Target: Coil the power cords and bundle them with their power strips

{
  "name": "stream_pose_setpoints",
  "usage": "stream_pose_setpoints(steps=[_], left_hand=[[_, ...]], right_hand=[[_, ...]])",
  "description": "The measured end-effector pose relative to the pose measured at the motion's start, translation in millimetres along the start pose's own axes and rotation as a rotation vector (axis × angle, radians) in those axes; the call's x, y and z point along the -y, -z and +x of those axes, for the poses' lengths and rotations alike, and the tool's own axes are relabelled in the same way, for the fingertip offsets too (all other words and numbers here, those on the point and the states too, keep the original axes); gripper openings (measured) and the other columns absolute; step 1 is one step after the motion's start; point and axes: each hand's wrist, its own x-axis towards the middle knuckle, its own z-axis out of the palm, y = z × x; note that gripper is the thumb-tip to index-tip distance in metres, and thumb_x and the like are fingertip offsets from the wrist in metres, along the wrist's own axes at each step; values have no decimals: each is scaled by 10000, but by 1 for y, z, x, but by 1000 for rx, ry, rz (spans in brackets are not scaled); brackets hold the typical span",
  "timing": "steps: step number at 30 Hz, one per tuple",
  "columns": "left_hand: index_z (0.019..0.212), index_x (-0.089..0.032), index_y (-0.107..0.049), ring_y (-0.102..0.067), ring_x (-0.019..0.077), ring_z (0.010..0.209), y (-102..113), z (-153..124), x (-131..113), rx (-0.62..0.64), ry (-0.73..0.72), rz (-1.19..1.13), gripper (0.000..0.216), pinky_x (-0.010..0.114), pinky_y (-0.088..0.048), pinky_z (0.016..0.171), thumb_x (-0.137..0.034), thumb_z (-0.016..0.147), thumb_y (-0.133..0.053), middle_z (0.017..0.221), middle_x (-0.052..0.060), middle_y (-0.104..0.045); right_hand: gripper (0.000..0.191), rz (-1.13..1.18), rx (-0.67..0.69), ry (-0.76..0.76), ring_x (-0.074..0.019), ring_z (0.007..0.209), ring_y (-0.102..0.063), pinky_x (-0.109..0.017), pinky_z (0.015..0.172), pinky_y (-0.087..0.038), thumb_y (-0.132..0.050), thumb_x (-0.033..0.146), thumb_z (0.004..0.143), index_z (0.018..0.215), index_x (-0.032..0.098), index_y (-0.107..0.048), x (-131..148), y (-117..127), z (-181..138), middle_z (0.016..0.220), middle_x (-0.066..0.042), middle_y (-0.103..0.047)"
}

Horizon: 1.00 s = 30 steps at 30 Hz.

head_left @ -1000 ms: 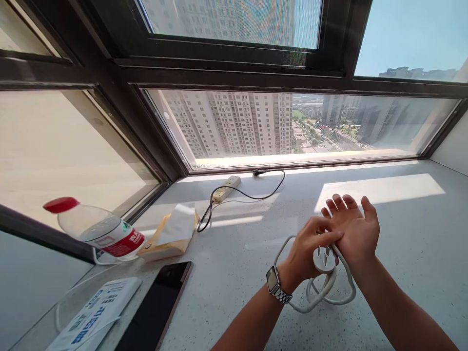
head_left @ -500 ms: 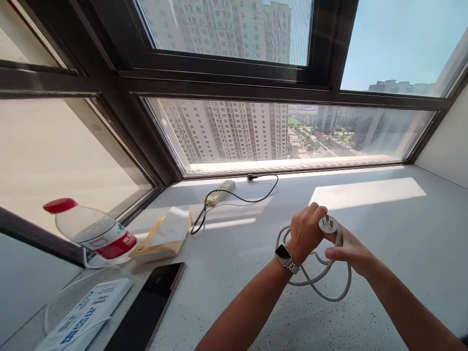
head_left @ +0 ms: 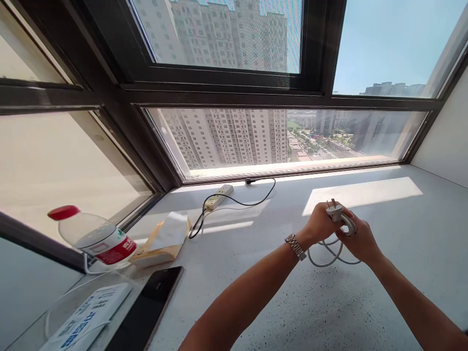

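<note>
Above the white speckled sill [head_left: 278, 302] both hands hold a coiled white power cord [head_left: 327, 254]. My left hand [head_left: 319, 224], a metal watch on its wrist, is closed round the cord's white plug [head_left: 334, 211], whose prongs point up. My right hand [head_left: 360, 238] is closed on the cord just below the plug. Loops of the cord hang under the two hands.
A white power strip [head_left: 219, 195] with a black cable [head_left: 234, 201] lies near the window frame. At the left are a clear bottle with a red cap [head_left: 93, 236], a yellow packet [head_left: 163, 240], a dark phone [head_left: 148, 312] and a white booklet [head_left: 86, 317].
Both hands have moved away from me and a little up with the cord. The right hand, flat and open a second ago, has closed on the cord, and the loops have drawn in tighter.
</note>
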Motion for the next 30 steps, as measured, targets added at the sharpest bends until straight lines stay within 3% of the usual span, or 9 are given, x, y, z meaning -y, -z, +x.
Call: stream_pose_setpoints(steps=[4, 8, 11, 15, 18, 21, 26, 28, 30], left_hand=[[802, -136, -699, -662, 164, 788, -4, 21, 20, 34, -16, 62, 168, 295, -544, 739, -33, 728, -588, 860, 70, -717], [1121, -182, -653, -539, 272, 1207, -2, 46, 35, -53, -109, 344, 451, 448, -403, 1069, -98, 686, -734, 1255, 126, -623], [1274, -256, -573, -346, 309, 1393, 4, 48, 53, -129, 191, 353, 695, 495, -238, 1175, -195, 632, -835, 1480, 102, -440], [1254, -168, -592, -578, 343, 1173, 2, 28, 86, -142, 609, 167, 530, 517, -451, 998, -437, 809, -695, 1254, 184, -610], [1334, -85, -502, -711, 278, 824, -11, 16, 106, -77, 747, -29, 694, 422, -573, 758, -630, 914, -408, 980, 201, -701], [1433, -52, -336, -723, 240, 791, -25, 14, 116, -57, 842, -229, 757, 356, -593, 697, -621, 955, -194, 1060, 241, -681], [1493, -144, -228, -709, 213, 899, -30, 11, 124, -154, 813, -418, 727, 325, -581, 778, -475, 909, -506, 1362, 243, -508], [1483, -185, -276, -674, 200, 999, -25, 3, 124, -156, 728, -322, 683, 316, -550, 852, -322, 879, -563, 1408, 194, -482], [1418, -192, -406, -629, 216, 1084, -20, -8, 122, -43, 597, -132, 617, 343, -512, 924, -220, 831, -595, 1381, 155, -521]], right_hand=[[218, -401, -3, 158, -193, 492, -610, -259, 445, -373, -524, 342, 844, 873, 222, -704, -30, 15, 19, 612, -49, -686], [311, -749, -7, 243, -249, 740, -709, -269, 509, -420, -496, 263, 855, 1061, 228, -726, -62, 49, 57, 977, -77, -763], [410, -933, -10, 275, -287, 951, -697, -286, 538, -437, -494, 167, 829, 1186, 209, -690, -90, 82, 91, 1183, -87, -706], [409, -1060, 65, 315, -289, 1055, -662, -287, 582, -429, -443, 109, 865, 1194, 128, -685, -119, 98, 111, 1210, -152, -683], [421, -1049, 83, 384, -269, 1070, -657, -284, 635, -467, -468, 39, 838, 1183, 138, -688, -132, 80, 96, 1195, -133, -693], [416, -1013, 70, 432, -260, 1068, -661, -290, 677, -506, -487, 44, 837, 1166, 174, -706, -142, 58, 66, 1187, -109, -701], [466, -1046, 70, 425, -246, 1098, -650, -293, 726, -499, -421, 15, 846, 1175, 185, -704, -154, 45, 18, 1199, -93, -698], [489, -1093, 74, 428, -250, 1129, -630, -320, 767, -495, -409, 9, 840, 1205, 181, -686, -153, 43, 4, 1231, -90, -682], [480, -1133, 80, 419, -268, 1165, -602, -355, 793, -489, -416, 34, 854, 1242, 174, -661, -147, 39, -6, 1268, -99, -660]])
